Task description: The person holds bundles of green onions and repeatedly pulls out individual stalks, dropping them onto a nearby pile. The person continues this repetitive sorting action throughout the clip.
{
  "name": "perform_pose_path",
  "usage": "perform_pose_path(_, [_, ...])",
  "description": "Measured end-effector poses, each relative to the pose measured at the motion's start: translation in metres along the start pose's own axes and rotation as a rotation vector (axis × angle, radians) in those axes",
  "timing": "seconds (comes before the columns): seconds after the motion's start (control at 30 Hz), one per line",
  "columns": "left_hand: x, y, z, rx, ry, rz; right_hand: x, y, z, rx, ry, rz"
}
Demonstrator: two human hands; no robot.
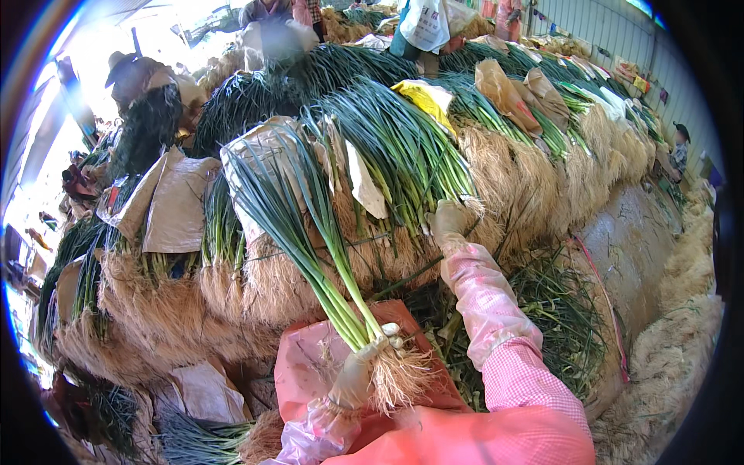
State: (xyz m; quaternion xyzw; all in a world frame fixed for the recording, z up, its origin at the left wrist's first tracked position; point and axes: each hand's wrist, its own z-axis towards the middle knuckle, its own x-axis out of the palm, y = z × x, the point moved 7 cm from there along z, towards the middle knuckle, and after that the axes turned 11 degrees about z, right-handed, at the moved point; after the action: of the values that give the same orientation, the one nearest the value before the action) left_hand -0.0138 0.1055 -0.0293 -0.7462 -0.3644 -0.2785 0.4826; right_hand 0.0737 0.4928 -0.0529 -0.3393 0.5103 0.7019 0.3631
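My left hand (pixel 356 375), in a pale glove, is closed around the lower stems of a small bunch of long-leaved allium plants (pixel 343 285). Their shaggy roots (pixel 401 378) hang beside the glove, and small white bulbs show just above them. The green leaves slant up and away to the left. My right hand (pixel 450 224), also gloved, reaches forward to the white stem ends of a loose pile of the same plants (pixel 401 151). Its fingertips are hidden, so I cannot tell whether it grips a stem. A coral-red apron (pixel 418 354) covers my lap.
Bundles with dense tan roots (pixel 290 290) run in a row before me. Brown paper sheets (pixel 180 203) and a yellow bag (pixel 427 102) lie among them. Cut leaves (pixel 552 314) heap at my right. Other people work at the left (pixel 139 87), the back and the far right.
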Motion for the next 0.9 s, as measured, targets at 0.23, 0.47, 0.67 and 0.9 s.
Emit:
perform_pose_path(0.23, [0.013, -0.008, -0.007, 0.028, 0.066, -0.068, -0.028, -0.002, 0.006, 0.139, 0.286, 0.146])
perform_pose_path(0.47, [0.018, -0.005, 0.006, 0.148, 0.018, 0.023, -0.081, 0.010, -0.082, 0.057, 0.348, 0.812])
perform_pose_path(0.67, [0.007, 0.006, 0.030, 0.111, -0.037, 0.072, -0.086, 0.034, -0.179, 0.014, 0.416, 1.331])
perform_pose_path(0.9, [0.001, 0.023, 0.040, 0.013, -0.034, 0.646, -0.018, 0.001, -0.204, 0.342, 0.645, 1.157])
